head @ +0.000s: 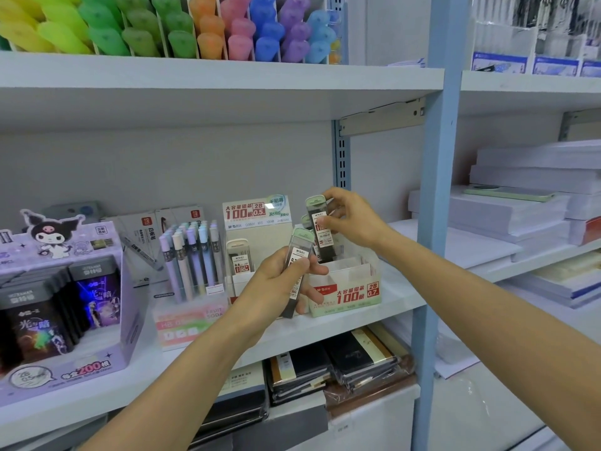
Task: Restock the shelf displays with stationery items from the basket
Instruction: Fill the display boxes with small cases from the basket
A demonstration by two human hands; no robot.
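My left hand (276, 284) grips a dark pencil-lead case with a pale green cap (300, 252) in front of the shelf. My right hand (348, 219) pinches a second lead case (317, 219) by its upper part, upright, with its lower end over the green 0.7 display box (346, 296). That box shows white dividers inside. Beside it on the left stands the 0.5 display box (257, 213) with one lead case (239, 255) in it. The basket is out of view.
On the same shelf (325, 327) stand a pastel pencil display (192, 252) and a purple cartoon-character lead box (65, 288). Coloured markers (182, 24) fill the shelf above. Notebooks (341, 362) lie below. A blue upright post (435, 190) separates paper stacks (520, 206) on the right.
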